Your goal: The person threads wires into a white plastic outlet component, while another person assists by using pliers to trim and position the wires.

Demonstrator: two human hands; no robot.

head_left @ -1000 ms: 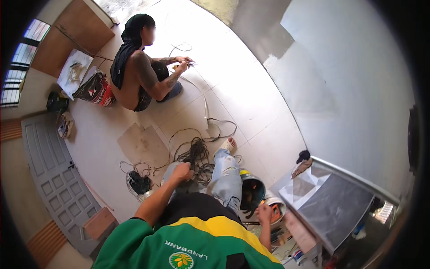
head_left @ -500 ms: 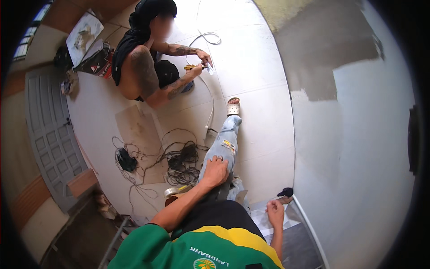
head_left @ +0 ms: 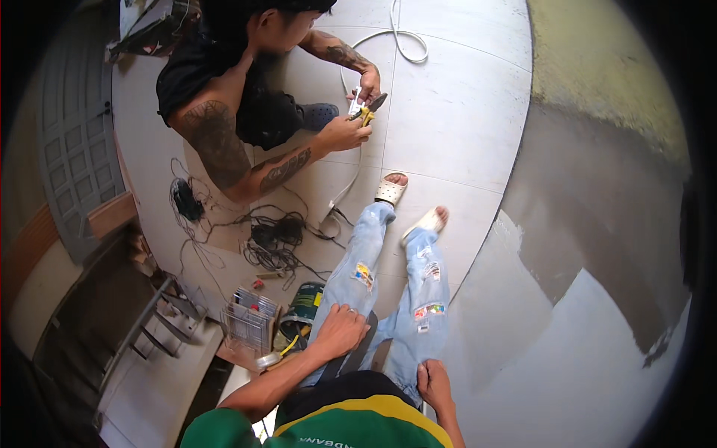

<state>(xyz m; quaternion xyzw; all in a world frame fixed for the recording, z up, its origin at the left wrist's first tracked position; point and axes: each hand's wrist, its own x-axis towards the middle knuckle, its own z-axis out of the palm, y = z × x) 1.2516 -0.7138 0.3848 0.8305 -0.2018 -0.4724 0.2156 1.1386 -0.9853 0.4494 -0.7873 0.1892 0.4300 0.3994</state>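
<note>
My left hand (head_left: 342,331) lies on my left thigh, its fingers apart on the light-blue patched jeans (head_left: 357,257), holding nothing. Beside my right thigh, my right hand (head_left: 434,382) hangs low with its fingers curled; what they grip, if anything, is hidden. Ahead on the left a co-worker (head_left: 224,134) squats. One of that person's hands has yellow-handled pliers (head_left: 366,116), and the other has a small white fitting (head_left: 356,98) near a white cable (head_left: 361,160).
Tangled black cords (head_left: 275,240) lie on the floor left of my legs. Closer in are a dark green can (head_left: 304,302) on its side, a wire rack (head_left: 250,321) and a roll of tape (head_left: 268,360). A partly plastered wall (head_left: 567,216) rises on the right; a grey panelled door (head_left: 75,142) stands far left.
My view has turned and dropped, showing both of my feet. My right hand has come in beside my thigh; my left is still on my leg. The co-worker's tool now points up and right.
</note>
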